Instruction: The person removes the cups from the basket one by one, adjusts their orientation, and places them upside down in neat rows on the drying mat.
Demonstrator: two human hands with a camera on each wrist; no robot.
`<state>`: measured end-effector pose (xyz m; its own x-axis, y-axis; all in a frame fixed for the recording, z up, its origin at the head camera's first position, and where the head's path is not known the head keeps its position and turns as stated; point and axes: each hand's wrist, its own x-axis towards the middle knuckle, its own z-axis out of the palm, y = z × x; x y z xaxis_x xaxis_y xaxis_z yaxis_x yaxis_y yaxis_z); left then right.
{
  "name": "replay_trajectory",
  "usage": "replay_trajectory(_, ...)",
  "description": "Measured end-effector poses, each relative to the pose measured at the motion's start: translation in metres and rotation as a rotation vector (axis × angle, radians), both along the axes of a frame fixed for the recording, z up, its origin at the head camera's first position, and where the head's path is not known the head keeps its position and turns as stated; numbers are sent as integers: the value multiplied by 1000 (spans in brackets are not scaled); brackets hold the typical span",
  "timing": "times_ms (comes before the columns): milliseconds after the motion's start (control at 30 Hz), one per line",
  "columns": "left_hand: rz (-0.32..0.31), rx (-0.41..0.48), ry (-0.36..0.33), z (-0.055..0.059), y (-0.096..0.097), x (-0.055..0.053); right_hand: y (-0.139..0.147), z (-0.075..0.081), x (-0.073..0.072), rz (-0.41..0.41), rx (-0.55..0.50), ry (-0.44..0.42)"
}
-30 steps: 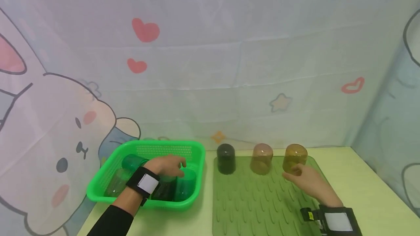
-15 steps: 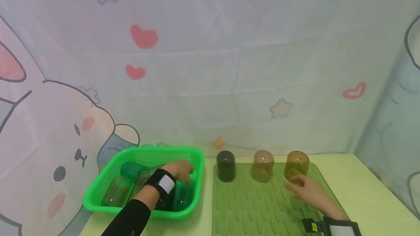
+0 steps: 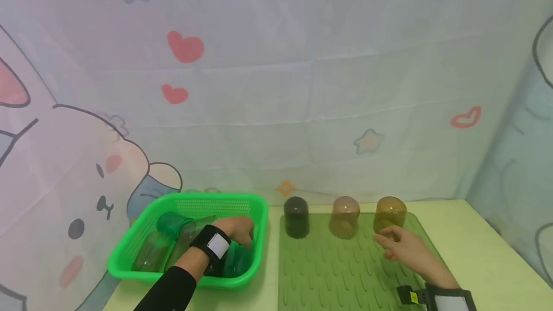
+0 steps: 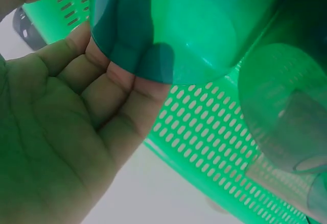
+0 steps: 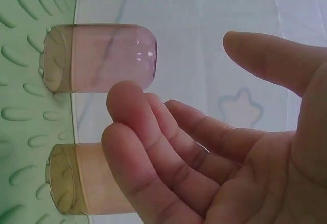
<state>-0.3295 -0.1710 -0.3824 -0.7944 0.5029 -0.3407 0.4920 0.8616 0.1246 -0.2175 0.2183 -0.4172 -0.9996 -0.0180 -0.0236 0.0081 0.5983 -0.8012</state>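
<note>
My left hand (image 3: 235, 230) reaches into the green basket (image 3: 262, 232) and grips a teal glass (image 3: 236, 260) at its front right. In the left wrist view, the fingers (image 4: 122, 94) curl over the glass's edge and show through its wall; the thumb is partly cut off. My right hand (image 3: 408, 253) hovers with loosely bent fingers in front of an upside-down amber glass (image 3: 390, 209), holding nothing. Left of that glass stand an upside-down pink glass (image 3: 344, 217) and a dark grey one (image 3: 296, 217), along the back of the green mat (image 3: 328, 272).
Also lying in the basket are another teal glass (image 3: 170, 224), a clear glass (image 3: 151, 252) and a dark glass (image 3: 214, 268) partly under my wrist. Behind the pale yellow table (image 3: 475, 244) hangs a printed cloth (image 3: 259, 109).
My left hand has shifted right and lower in the basket, onto the teal glass. The right hand stays almost in place by the amber glass. The head view has tilted slightly.
</note>
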Motion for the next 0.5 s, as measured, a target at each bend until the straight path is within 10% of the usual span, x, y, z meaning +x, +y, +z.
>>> replay_trajectory(500, -2, 73, 48, 10, -15, 21, -5, 2, -2, 5, 31, 8)
